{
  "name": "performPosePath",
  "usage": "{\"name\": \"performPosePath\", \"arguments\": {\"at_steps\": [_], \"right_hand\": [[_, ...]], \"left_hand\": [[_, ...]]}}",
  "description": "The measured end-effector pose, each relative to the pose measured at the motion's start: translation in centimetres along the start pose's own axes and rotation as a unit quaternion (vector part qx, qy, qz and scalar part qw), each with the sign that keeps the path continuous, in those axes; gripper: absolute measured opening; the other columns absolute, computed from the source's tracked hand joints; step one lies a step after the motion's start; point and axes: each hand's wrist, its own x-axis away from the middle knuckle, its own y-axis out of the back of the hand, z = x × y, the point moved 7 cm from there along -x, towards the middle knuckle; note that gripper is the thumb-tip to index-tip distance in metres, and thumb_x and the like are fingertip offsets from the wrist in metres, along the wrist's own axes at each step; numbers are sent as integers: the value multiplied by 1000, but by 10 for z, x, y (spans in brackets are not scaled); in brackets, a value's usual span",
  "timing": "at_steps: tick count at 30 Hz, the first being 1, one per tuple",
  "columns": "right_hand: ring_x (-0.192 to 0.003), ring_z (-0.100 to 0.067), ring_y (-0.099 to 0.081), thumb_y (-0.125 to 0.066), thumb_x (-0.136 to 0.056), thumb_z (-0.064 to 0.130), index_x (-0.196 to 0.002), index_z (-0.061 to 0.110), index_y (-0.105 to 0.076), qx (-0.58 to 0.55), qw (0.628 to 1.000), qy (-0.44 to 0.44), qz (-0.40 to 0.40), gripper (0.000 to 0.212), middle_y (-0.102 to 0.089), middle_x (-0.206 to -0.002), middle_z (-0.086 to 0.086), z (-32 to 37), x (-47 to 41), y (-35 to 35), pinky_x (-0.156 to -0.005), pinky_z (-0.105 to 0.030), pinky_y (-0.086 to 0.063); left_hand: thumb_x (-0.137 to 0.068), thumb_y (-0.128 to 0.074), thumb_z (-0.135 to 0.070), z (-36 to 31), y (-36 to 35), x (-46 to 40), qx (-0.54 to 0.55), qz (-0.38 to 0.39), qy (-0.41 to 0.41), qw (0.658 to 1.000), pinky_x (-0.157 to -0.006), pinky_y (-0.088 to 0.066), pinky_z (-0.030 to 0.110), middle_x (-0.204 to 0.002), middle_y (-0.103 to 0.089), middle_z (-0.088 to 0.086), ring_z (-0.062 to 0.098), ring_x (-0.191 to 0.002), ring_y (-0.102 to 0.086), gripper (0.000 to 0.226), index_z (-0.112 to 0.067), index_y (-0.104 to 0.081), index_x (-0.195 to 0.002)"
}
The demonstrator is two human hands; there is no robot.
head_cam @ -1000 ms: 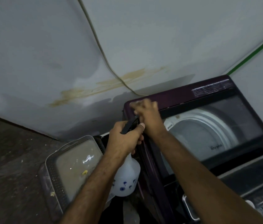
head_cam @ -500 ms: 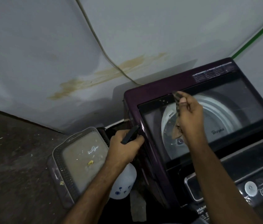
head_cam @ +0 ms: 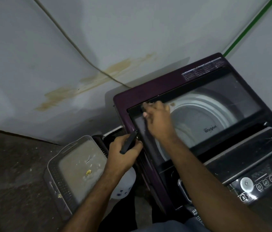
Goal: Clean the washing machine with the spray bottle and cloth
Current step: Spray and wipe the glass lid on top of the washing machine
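Grey-white wall (head_cam: 115, 30) filled the upper frame, yellow-brown stain (head_cam: 90, 84) and thin cord (head_cam: 75, 46) crossing it; dark concrete floor (head_cam: 11, 173) lower left, grey plastic tray (head_cam: 75, 168) with scraps on it. Dark purple top-load washing machine (head_cam: 148, 91) sat right of centre, glass lid (head_cam: 223, 104) shut, control panel (head_cam: 248, 183) lower right. Left hand (head_cam: 123, 151) gripped the black trigger head of the white plastic spray bottle (head_cam: 125, 183), held beside the machine's left edge. Right hand (head_cam: 158, 119) was on the lid's upper-left corner, fingers curled, blurred; cloth not clearly visible, can't tell if held. Probably wiping the lid: best to work overlapping strokes from the corner, keeping the nozzle aimed away from the panel.
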Motion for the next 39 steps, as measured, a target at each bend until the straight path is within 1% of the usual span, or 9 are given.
{"name": "performPosePath", "arguments": {"at_steps": [6,11,16,21,24,28,34,37,39], "right_hand": [[-95,-28,-47,-45,-95,19,-128,28,-71,54,980,187,50,43,-60,-115,-4,15,51,-4,-78,-33,-45],[-97,-31,-42,-57,-98,10,-124,28,-73,11,999,6,-39,36,-56,-110,-8,-22,-2,8,-88,-42,-45],[-104,-31,-46,-56,-97,14,-124,24,-72,27,976,193,92,33,-58,-116,-7,53,6,-43,-85,-43,-49],[-96,-24,-44,-38,-96,31,-119,28,-74,11,953,268,142,42,-51,-118,8,31,66,-18,-73,-37,-46],[-97,-14,-33,-39,-98,31,-123,36,-73,-7,970,221,102,43,-47,-112,12,1,48,7,-80,-34,-46],[-95,-33,-44,-60,-97,7,-121,29,-75,16,997,81,-5,36,-55,-106,-5,-28,-24,17,-85,-52,-51],[-107,-24,-38,-54,-94,-1,-125,7,-63,6,979,164,118,33,-52,-123,-12,9,33,10,-92,-49,-45],[-102,-26,-47,-57,-95,17,-119,24,-73,31,976,203,69,30,-57,-119,-2,-20,47,27,-80,-41,-50],[-100,-28,-44,-62,-94,8,-127,30,-71,52,992,119,-9,41,-56,-115,-4,-55,19,40,-81,-44,-52]], "left_hand": [[-97,-70,-16,13,15,2,10,-20,13,1000,-56,-42,38,-63,-59,12,20,-56,-54,27,-4,-62,-75],[-96,-71,-23,16,14,5,13,-25,17,999,-58,-42,38,-63,-58,12,21,-57,-53,29,-2,-61,-78],[-90,-70,-30,12,14,6,64,-65,36,995,-59,-44,42,-71,-64,22,25,-58,-56,26,-5,-66,-82],[-97,-70,-18,16,13,7,83,-59,64,993,-59,-44,38,-66,-65,8,23,-60,-57,19,-13,-69,-79],[-93,-71,-27,16,6,9,81,-43,75,993,-57,-41,38,-66,-62,7,22,-58,-53,21,-14,-67,-77],[-97,-71,-22,-1,-5,6,71,-45,69,994,-56,-44,35,-69,-68,13,22,-59,-58,23,-3,-69,-84],[-99,-68,-20,-44,-33,-10,48,7,55,997,-50,-52,31,-74,-74,16,30,-63,-70,22,-5,-74,-84],[-97,-74,-20,-53,-38,-11,42,49,74,995,-52,-56,28,-80,-76,15,24,-73,-77,15,-6,-75,-92],[-93,-81,-22,-61,-44,-8,33,84,81,993,-55,-58,28,-77,-75,13,19,-70,-74,24,0,-72,-93]]}}
